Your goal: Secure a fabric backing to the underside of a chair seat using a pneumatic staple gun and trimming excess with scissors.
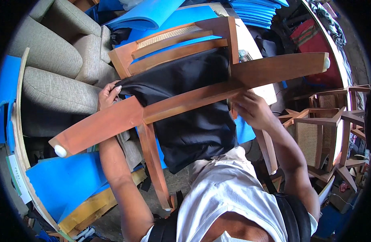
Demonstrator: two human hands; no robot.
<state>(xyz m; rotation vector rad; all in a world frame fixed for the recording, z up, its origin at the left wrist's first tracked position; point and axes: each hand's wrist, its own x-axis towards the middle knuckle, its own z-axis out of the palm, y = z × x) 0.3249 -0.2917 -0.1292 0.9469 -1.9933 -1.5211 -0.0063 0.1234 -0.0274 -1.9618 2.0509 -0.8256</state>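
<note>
A brown wooden chair frame [185, 104] lies overturned before me, its legs pointing outward, with white caps on two leg ends. Black cloth [181, 74] stretches across the seat opening and hangs down past the front rail toward my lap. My left hand [108, 95] pinches the cloth's left edge between thumb and fingers, beside the frame. On the other side, my right hand [253, 109] is closed just below the joint of rail and right leg, against the cloth's edge. Its fingertips are partly hidden, so what they grip is unclear.
Blue foam sheets [149, 14] lie under and behind the chair, with a blue stack [258, 12] at the back. Grey upholstered seating [58, 88] stands at left. More wooden chairs with cane panels [310, 143] crowd the right. Blue sheeting [68, 173] lies at lower left.
</note>
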